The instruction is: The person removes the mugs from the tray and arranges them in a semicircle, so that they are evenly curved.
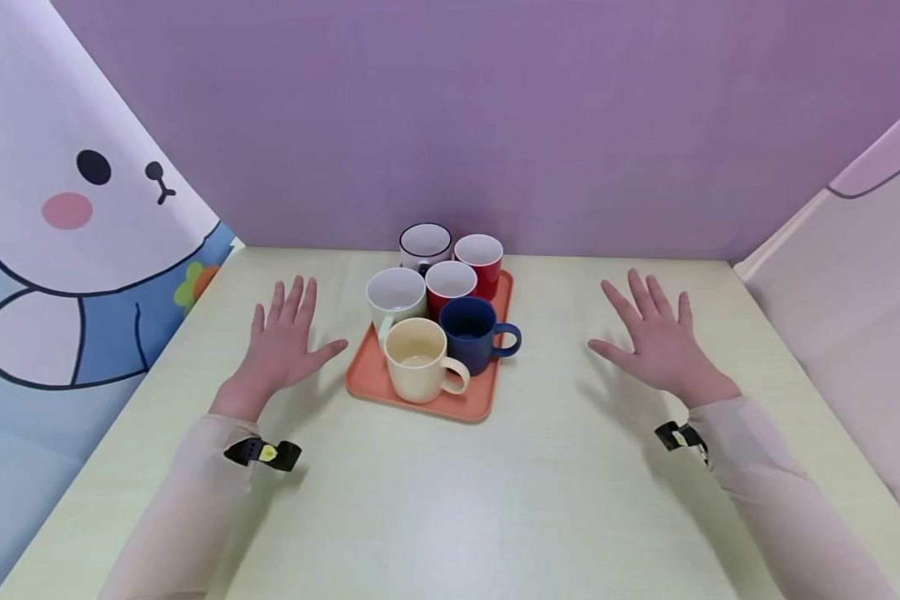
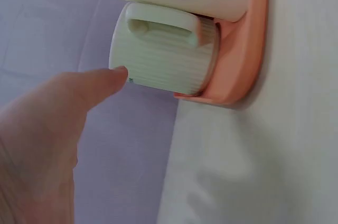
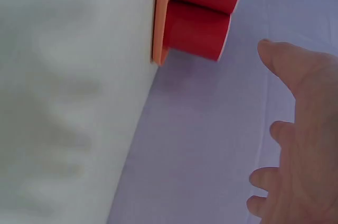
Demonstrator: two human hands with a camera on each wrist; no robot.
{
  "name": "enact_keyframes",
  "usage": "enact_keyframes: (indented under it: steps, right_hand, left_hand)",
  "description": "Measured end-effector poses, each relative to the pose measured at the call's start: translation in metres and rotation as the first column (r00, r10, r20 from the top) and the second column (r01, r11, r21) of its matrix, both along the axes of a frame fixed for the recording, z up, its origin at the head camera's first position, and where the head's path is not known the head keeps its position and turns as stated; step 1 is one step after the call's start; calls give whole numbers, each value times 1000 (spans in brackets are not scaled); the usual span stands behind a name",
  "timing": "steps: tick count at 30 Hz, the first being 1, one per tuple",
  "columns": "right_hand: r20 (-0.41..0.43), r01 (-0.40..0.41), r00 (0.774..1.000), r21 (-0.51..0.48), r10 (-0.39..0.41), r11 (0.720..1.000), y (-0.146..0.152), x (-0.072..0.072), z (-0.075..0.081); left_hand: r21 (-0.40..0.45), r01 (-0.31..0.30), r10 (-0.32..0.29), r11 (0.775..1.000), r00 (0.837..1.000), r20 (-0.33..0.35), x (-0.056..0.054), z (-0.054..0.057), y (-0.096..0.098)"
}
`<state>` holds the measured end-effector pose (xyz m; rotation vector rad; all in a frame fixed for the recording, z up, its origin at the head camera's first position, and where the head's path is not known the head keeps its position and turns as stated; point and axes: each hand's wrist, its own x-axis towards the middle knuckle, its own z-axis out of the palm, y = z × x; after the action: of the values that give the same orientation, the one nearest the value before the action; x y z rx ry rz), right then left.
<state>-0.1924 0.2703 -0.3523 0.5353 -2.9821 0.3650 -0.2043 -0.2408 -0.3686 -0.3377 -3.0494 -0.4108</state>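
Both my hands grip nothing: the left hand and the right hand are spread, fingers straight and thumbs pointing inward, and their offset shadows suggest that they hang above the table rather than lean on it. My left thumb ends just beside an orange tray, while my right hand is well apart from it, so the tray sits between them but nearer the left. On the tray six cups stand upright, huddled close, probably because its surface is small. Nearest me is a cream mug, its handle turned to the right; beside it a navy mug has its handle reaching past the tray's right edge, likely for want of room inside. Behind them are a ribbed pale green mug, handle towards me, and a front red cup; at the back, a dark-rimmed white mug and a rear red cup. A purple backdrop rises behind the table; a cartoon-printed cloth hangs at the left.
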Motion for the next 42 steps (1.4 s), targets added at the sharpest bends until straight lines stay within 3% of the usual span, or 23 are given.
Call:
enact_keyframes:
  steps: [3,7,11,15,18,22,26,30,33,42]
  right_hand:
    - [-54,-36,998,-10,35,999,-5,3,-7]
    - [-93,-77,993,-48,72,996,-15,8,-17]
    - [-127,-127,985,-115,112,985,-28,13,-27]
    - [-134,-178,979,-183,154,967,-42,20,-37]
    - [-89,-195,980,-248,179,949,-55,25,-42]
    - [9,-194,977,-360,211,913,-74,32,-46]
    - [75,-200,962,-465,263,862,-93,36,-51]
    - [72,-244,938,-555,338,795,-112,35,-55]
    - [75,-259,924,-595,374,761,-123,33,-57]
    - [98,-238,896,-719,434,654,-149,28,-61]
  left_hand:
    - [50,10,-12,999,999,43,2,-5,-2]
    - [157,0,-25,988,988,154,5,-12,-5]
    - [283,-17,-57,959,967,248,7,-19,-9]
    - [382,-8,-104,924,957,272,8,-28,-12]
    - [480,-15,-144,877,946,292,11,-35,-12]
    - [603,-55,-182,796,928,325,15,-42,-10]
    - [681,-90,-193,727,925,327,18,-49,-10]
    - [743,-111,-200,660,928,316,18,-56,-10]
    - [782,-127,-205,610,928,311,17,-61,-8]
    - [858,-141,-240,494,926,290,15,-75,-2]
